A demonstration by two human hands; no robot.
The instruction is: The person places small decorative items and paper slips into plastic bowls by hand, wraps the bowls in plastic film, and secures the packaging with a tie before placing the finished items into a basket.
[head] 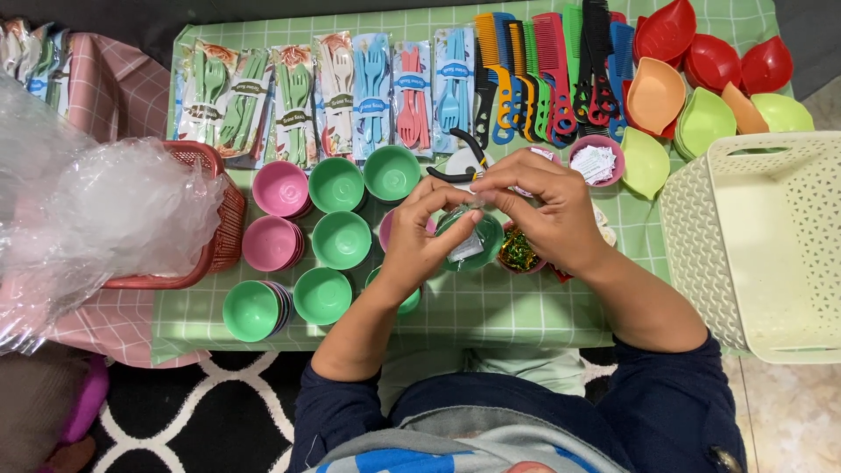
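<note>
Head view: the left hand (419, 235) and right hand (545, 208) pinch closed on a clear-wrapped green bowl (473, 242). Green and pink bowls (338, 238) stand just left, black pliers (457, 163) just beyond.

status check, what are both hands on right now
Left hand and right hand both pinch a small clear plastic packet. Held above a green plastic bowl. Black pliers lie just beyond, nothing blocking.
</note>
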